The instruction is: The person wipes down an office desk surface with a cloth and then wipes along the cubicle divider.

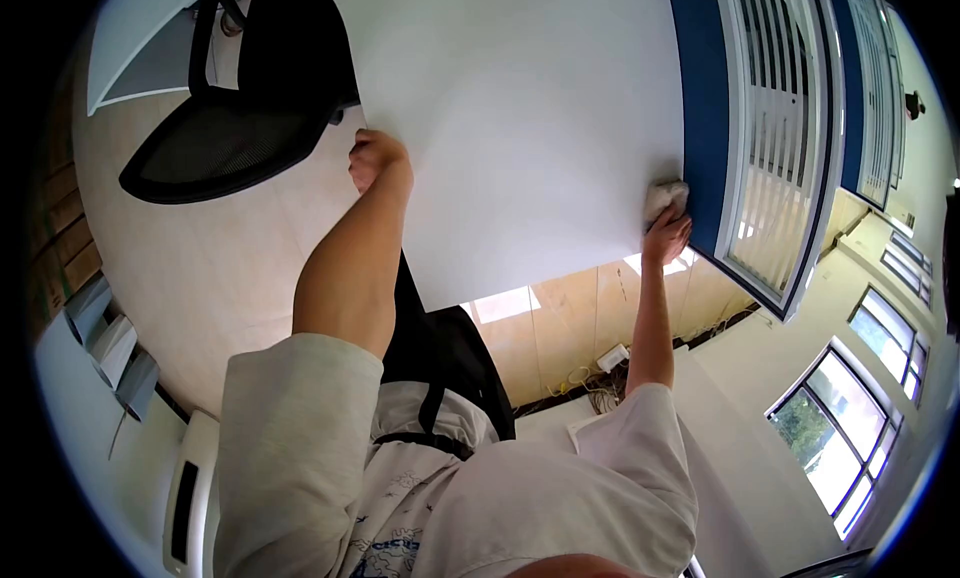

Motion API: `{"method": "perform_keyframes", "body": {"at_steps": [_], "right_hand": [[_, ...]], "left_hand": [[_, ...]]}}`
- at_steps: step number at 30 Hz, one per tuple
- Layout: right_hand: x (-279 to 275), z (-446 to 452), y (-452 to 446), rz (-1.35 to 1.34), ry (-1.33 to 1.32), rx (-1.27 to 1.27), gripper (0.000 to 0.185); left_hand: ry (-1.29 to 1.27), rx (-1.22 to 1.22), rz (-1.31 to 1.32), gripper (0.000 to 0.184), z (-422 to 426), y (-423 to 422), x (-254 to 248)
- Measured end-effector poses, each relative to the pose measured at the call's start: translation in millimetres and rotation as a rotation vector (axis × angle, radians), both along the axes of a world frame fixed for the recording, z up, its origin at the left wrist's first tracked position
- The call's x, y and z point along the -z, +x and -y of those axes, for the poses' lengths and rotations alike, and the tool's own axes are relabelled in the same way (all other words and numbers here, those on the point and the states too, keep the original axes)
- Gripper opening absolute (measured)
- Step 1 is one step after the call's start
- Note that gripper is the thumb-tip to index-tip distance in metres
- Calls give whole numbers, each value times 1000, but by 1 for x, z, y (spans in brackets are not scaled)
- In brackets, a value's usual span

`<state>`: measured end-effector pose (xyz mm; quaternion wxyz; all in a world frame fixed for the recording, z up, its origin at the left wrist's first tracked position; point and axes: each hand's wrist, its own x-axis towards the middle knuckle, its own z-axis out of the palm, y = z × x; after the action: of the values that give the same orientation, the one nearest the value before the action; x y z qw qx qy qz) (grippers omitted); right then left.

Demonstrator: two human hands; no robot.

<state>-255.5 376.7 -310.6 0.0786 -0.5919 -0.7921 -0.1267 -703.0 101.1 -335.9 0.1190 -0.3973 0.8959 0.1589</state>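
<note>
And here's the pale cloth [664, 196], bunched on the white tabletop [540, 128] right by the foot of the blue panel [702, 108], touching or just beside it, hard to call! The right hand [667, 235] has it, fingers pinching its near end down on the surface; any gap beneath the palm is hidden. Here's the danger: push too far sideways and the knuckles could knock the panel; let the fingers loosen and the bundle could slip off the near edge, towards the cables [602, 396] on the floor below. Across the top, the left hand [378, 158] sits curled at the opposite edge, and whether it clasps that edge, I cannot tell. Lean hard on it and it could slide off, tipping the body's balance, with the black chair [230, 143] just beside those 2 bare hands' leftmost knuckles
</note>
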Motion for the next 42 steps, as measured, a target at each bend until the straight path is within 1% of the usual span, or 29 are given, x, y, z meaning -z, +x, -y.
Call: {"method": "perform_keyframes", "body": {"at_steps": [3, 7, 9, 10, 12, 13, 14, 15, 17, 20, 23, 26, 29, 30, 33, 36, 38, 42], "right_hand": [[0, -3, -28, -22, 87, 199, 48], [6, 18, -38, -29, 49, 290, 57], [6, 52, -43, 7, -58, 221, 58], [6, 76, -50, -7, -30, 99, 57], [4, 122, -62, -20, -120, 44, 62], [5, 144, -71, -57, -108, -42, 66], [2, 165, -83, -64, -187, -68, 67], [3, 181, -88, -46, -213, -148, 70], [-14, 201, -125, -72, -158, -356, 74], [-22, 194, -164, -154, -259, -536, 75], [-18, 169, -203, -176, -268, -679, 72], [-18, 144, -274, -198, -266, -808, 62], [-11, 133, -357, -244, -216, -908, 56], [-14, 133, -384, -263, -206, -952, 53], [-12, 129, -439, -267, -204, -1042, 54], [-11, 127, -478, -241, -212, -1101, 54], [-6, 131, -501, -221, -179, -1092, 56], [1, 142, -517, -198, -133, -1078, 60]], "left_hand": [[-24, -17, 0, 53, 2, -1, 2], [-61, -12, -16, 52, 1, 1, 9], [-76, 13, -24, 52, 3, 2, 16], [-81, 14, -27, 52, 1, -1, 14], [-100, 16, -30, 52, -2, 3, 6], [-69, 8, -5, 53, -2, 3, 3], [-37, -1, 24, 53, -1, 2, -2], [-3, -8, 56, 54, -2, 2, -6], [42, -4, 77, 55, -1, 2, -13], [52, 18, 117, 56, 4, 0, -8], [73, 33, 133, 58, 5, 2, -4], [125, 15, 160, 62, 2, -1, -27], [45, 72, 81, 57, 2, 3, -23], [50, 44, 132, 56, 2, 3, -16], [130, 57, 128, 55, 5, 5, -18], [90, 99, 122, 56, 5, 7, -14], [85, 97, 151, 59, 5, 13, -11], [117, 77, 184, 64, 9, 4, -9]]}}
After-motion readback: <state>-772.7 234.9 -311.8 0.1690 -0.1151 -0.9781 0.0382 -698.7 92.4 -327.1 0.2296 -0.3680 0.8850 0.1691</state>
